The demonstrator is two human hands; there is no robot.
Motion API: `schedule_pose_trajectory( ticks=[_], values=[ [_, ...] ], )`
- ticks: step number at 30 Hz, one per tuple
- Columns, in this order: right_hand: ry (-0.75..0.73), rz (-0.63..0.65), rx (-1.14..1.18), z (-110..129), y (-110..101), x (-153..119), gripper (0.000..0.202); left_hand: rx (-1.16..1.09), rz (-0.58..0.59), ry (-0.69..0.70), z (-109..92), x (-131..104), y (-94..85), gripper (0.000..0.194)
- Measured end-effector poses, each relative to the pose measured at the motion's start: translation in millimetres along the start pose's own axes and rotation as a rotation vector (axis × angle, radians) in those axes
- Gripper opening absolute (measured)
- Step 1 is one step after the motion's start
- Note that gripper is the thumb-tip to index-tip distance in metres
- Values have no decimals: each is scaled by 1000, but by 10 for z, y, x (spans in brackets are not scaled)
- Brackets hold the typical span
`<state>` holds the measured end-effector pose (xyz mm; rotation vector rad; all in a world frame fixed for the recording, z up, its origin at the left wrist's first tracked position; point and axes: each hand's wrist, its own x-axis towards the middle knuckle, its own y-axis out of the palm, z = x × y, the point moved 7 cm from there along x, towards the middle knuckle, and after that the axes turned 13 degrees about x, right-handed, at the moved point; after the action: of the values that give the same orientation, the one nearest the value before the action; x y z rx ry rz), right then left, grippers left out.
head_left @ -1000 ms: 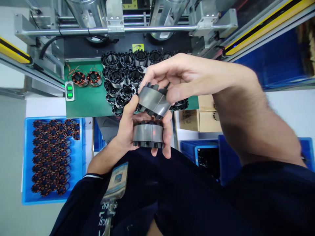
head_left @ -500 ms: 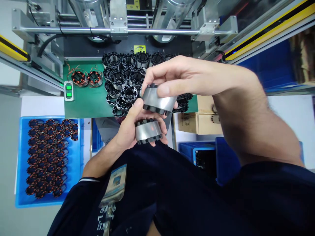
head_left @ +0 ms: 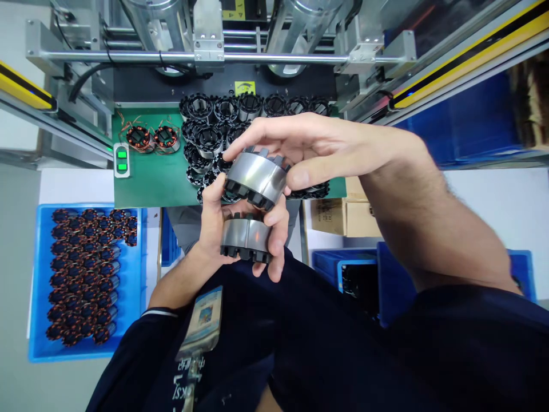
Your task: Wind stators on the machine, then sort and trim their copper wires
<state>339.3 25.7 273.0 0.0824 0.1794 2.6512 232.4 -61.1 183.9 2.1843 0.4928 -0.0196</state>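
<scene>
Two metal rings with black toothed edges are in front of my body, one above the other. My left hand (head_left: 212,229) is wrapped round the lower ring (head_left: 245,236), its fingers showing at the right side. The upper ring (head_left: 257,176) is tilted, between my left thumb and fingertips and the fingers of my right hand (head_left: 313,149). My right thumb and fingers span this upper ring. Behind them, similar black-edged rings (head_left: 208,139) stand piled on the green mat (head_left: 150,186).
Two copper-wound rings (head_left: 166,137) lie at the mat's left, near a switch box with green buttons (head_left: 122,160). A blue tray (head_left: 139,286) holds many wound rings. Cardboard boxes (head_left: 362,217) and blue bins (head_left: 397,286) are at right. Metal machinery (head_left: 278,58) spans the back.
The two rings have moved slightly left in my hands. My right fingers have spread from a closer grip, uncovering more of the upper ring.
</scene>
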Motion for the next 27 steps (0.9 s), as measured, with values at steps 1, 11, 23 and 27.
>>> schedule_pose_trajectory(
  ticks=[1, 11, 23, 27],
  values=[
    [-3, -4, 13, -17, -12, -5, 64, -6, 3, -13, 18, 5, -2, 110],
    [-22, -135, 16, -66, -161, 35, 54, -87, -19, 83, -72, 81, -38, 100],
    [115, -1156, -877, 959, -2917, -437, 54, -402, -511, 103, 152, -254, -235, 63],
    [279, -1073, -1063, 848, -3103, -323, 41, -236, -520, 138, 315, -378, -328, 71]
  ],
)
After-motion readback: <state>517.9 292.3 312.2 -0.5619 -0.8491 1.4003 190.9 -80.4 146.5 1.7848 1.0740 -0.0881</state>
